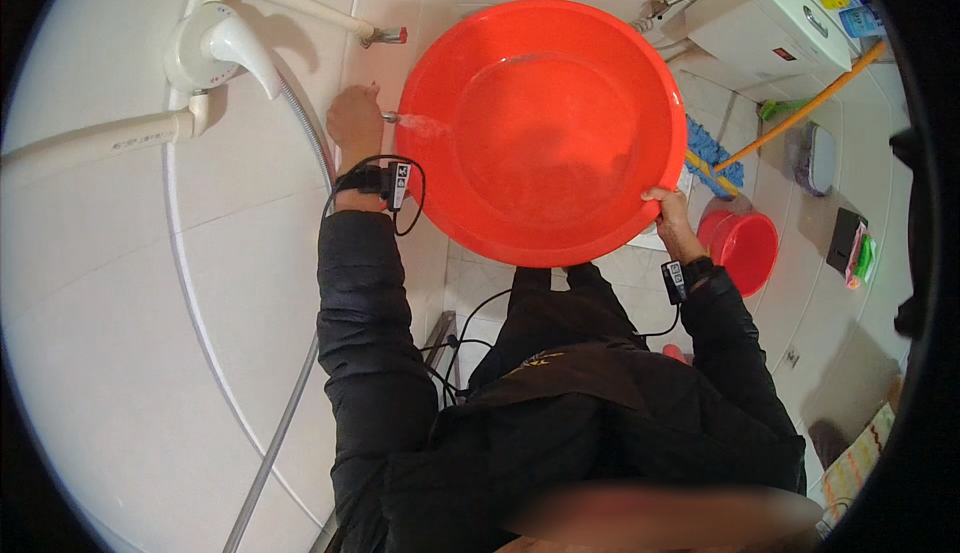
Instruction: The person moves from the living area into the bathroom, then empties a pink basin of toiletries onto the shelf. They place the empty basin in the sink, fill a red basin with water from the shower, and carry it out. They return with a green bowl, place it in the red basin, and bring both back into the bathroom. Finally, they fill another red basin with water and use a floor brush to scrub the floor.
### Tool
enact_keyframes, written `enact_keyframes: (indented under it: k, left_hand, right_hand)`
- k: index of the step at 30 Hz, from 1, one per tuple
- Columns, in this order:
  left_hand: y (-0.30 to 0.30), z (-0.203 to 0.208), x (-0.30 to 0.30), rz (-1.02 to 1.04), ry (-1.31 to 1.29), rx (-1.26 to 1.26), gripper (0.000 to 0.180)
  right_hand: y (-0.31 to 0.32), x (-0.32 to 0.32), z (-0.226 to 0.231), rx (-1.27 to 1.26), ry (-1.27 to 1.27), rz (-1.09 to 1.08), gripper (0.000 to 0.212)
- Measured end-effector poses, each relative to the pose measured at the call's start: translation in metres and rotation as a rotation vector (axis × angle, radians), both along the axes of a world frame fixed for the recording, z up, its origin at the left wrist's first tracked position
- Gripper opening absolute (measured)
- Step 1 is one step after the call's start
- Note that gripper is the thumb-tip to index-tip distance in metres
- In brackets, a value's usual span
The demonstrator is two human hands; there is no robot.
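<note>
Our right hand (670,215) is gripping the basin (560,243), ideally level. Our left hand (355,123) is flanking the tap (390,117), grip unclear.

Black quilted sleeves (362,318), dark trousers (545,315), cabled wrist modules (398,186)

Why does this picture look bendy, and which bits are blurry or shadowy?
In the head view: the fisheye lens bows the wall seam and darkens the corners; a patch at the bottom is blurred; the shower lever casts a shadow on the wall; the red basin looks clearer.
</note>
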State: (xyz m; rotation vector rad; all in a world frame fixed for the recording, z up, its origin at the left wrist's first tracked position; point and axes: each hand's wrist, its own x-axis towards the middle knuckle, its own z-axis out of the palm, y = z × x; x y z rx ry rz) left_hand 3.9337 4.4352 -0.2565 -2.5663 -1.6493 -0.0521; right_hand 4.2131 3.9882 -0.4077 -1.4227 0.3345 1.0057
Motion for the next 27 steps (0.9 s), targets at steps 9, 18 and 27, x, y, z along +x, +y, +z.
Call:
enact_keyframes:
  k: [9, 18, 27]
  left_hand:
    - [-0.001, 0.001, -0.001, 0.038, -0.114, -0.076, 0.033]
    - [-0.01, -0.001, -0.008, -0.039, -0.088, -0.048, 0.031]
    - [-0.018, 0.005, -0.005, -0.096, -0.135, -0.002, 0.028]
  right_hand:
    - [-0.008, -0.008, -0.015, -0.006, 0.054, 0.0, 0.045]
    - [-0.017, -0.023, -0.04, 0.007, 0.085, -0.027, 0.045]
    - [-0.023, -0.041, -0.061, 0.085, 0.127, -0.093, 0.047]
